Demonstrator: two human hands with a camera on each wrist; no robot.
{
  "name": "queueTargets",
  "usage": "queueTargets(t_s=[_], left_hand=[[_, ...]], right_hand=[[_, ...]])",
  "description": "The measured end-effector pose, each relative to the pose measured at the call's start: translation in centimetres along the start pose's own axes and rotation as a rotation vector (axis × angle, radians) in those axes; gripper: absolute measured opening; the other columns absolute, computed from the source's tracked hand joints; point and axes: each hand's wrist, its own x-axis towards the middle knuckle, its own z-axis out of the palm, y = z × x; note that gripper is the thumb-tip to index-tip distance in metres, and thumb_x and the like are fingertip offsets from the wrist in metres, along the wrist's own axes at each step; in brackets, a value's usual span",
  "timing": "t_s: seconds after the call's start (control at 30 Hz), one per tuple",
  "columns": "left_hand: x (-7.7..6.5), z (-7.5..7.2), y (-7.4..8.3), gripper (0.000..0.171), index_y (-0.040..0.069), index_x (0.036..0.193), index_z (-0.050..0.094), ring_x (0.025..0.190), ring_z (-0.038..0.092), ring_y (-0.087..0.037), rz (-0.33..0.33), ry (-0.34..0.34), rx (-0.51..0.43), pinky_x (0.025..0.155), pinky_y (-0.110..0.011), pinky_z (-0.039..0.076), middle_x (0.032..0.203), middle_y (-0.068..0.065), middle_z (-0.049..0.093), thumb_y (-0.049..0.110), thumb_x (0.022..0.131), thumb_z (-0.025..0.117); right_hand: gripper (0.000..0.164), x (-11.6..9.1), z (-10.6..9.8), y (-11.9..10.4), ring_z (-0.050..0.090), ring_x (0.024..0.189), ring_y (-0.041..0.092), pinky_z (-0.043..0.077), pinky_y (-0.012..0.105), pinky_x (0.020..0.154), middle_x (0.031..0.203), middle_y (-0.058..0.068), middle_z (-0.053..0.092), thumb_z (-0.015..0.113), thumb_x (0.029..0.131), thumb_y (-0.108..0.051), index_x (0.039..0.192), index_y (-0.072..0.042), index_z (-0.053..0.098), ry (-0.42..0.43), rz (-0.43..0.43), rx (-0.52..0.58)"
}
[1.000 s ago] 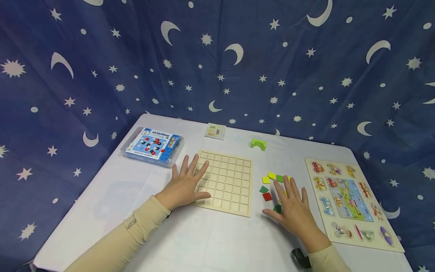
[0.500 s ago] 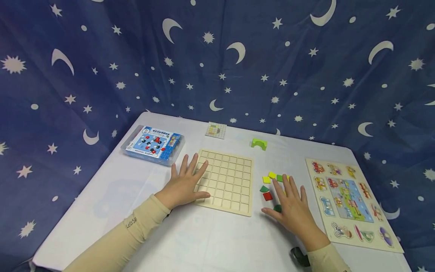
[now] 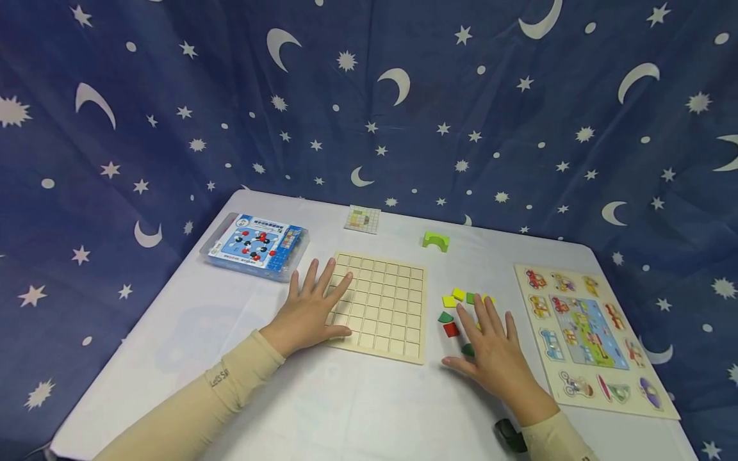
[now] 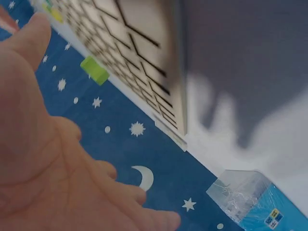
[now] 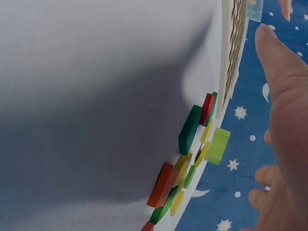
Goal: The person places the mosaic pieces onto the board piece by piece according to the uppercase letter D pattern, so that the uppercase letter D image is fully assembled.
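My left hand (image 3: 311,310), fingers spread and holding nothing, hovers over the left edge of a wooden grid board (image 3: 383,307). Its palm fills the left side of the left wrist view. On the other side, my right hand (image 3: 492,352) is spread above a group of small flat blocks and hides some of them. Among these are a red block (image 3: 451,329), a green quarter-round piece (image 3: 445,317), a yellow square (image 3: 449,301) and a dark green piece (image 3: 467,350). The right wrist view shows an orange-red block (image 5: 162,185) beneath that hand.
A clear plastic box with a molecule picture (image 3: 256,243) lies back left. Behind the board are a small pattern card (image 3: 363,219) and a light green arch block (image 3: 435,241). At right lies a vehicle puzzle board (image 3: 596,339). A black object (image 3: 510,435) is by the right wrist.
The head view has shifted slightly, so everything on the table sits a little further left in it. Both hands keep their spread pose over the same spots.
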Motion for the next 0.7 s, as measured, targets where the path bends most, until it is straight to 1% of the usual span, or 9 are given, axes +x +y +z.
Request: queueTargets(t_s=[0.07,0.17,0.27,0.33,0.47,0.6,0.7], left_hand=[[-0.13,0.03,-0.18,0.105,0.025,0.16,0.019,0.149,-0.007,-0.046,0.026,0.024,0.023,0.112,-0.073,0.008,0.166,-0.017,0.0,0.07,0.078,0.068],[-0.33,-0.01,-0.43,0.104,0.025,0.158,0.026,0.149,-0.003,-0.047,0.069,0.058,0.066,0.111,-0.074,0.009,0.165,-0.018,0.006,0.07,0.076,0.07],[-0.53,-0.02,-0.62,0.103,0.025,0.156,0.032,0.148,0.002,-0.049,0.103,0.082,0.098,0.109,-0.075,0.011,0.164,-0.02,0.011,0.07,0.073,0.072],[-0.65,0.04,-0.73,0.103,0.024,0.156,0.035,0.148,0.004,-0.05,0.117,0.086,0.106,0.109,-0.076,0.012,0.164,-0.021,0.013,0.071,0.072,0.072],[-0.83,0.33,-0.85,0.103,0.024,0.156,0.034,0.148,0.007,-0.05,0.12,0.078,0.11,0.109,-0.076,0.011,0.164,-0.021,0.014,0.072,0.072,0.071],[-0.87,0.61,-0.83,0.103,0.024,0.156,0.033,0.148,0.006,-0.049,0.115,0.066,0.106,0.109,-0.076,0.01,0.164,-0.021,0.012,0.072,0.073,0.071],[-0.87,0.63,-0.73,0.103,0.024,0.157,0.032,0.149,0.003,-0.048,0.109,0.057,0.104,0.109,-0.076,0.009,0.164,-0.02,0.011,0.072,0.074,0.07]], right_hand=[[0.107,-0.06,0.0,0.16,0.014,0.149,0.043,0.011,0.07,0.113,0.163,0.021,0.016,0.072,0.072,-0.071,0.154,-0.014,0.036,-0.001,-0.026,-0.027],[0.107,-0.13,0.04,0.46,0.015,0.149,0.043,0.014,0.071,0.112,0.163,0.02,0.016,0.071,0.071,-0.074,0.153,-0.014,0.038,0.015,-0.075,-0.088],[0.108,-0.18,0.02,0.69,0.017,0.148,0.044,0.015,0.071,0.111,0.163,0.019,0.017,0.069,0.07,-0.076,0.153,-0.014,0.039,0.024,-0.112,-0.145],[0.108,-0.19,0.0,0.77,0.016,0.148,0.044,0.015,0.071,0.112,0.163,0.019,0.017,0.068,0.07,-0.077,0.153,-0.014,0.039,0.019,-0.124,-0.17],[0.109,-0.21,0.0,0.77,0.014,0.149,0.043,0.011,0.07,0.113,0.164,0.019,0.016,0.067,0.07,-0.079,0.153,-0.014,0.04,-0.004,-0.121,-0.183],[0.109,-0.3,0.04,0.74,0.012,0.15,0.042,0.01,0.069,0.114,0.164,0.018,0.014,0.065,0.071,-0.08,0.154,-0.014,0.038,-0.027,-0.108,-0.19],[0.109,-0.34,0.03,0.81,0.012,0.15,0.042,0.01,0.069,0.114,0.164,0.019,0.015,0.065,0.071,-0.079,0.154,-0.014,0.037,-0.024,-0.105,-0.193]])
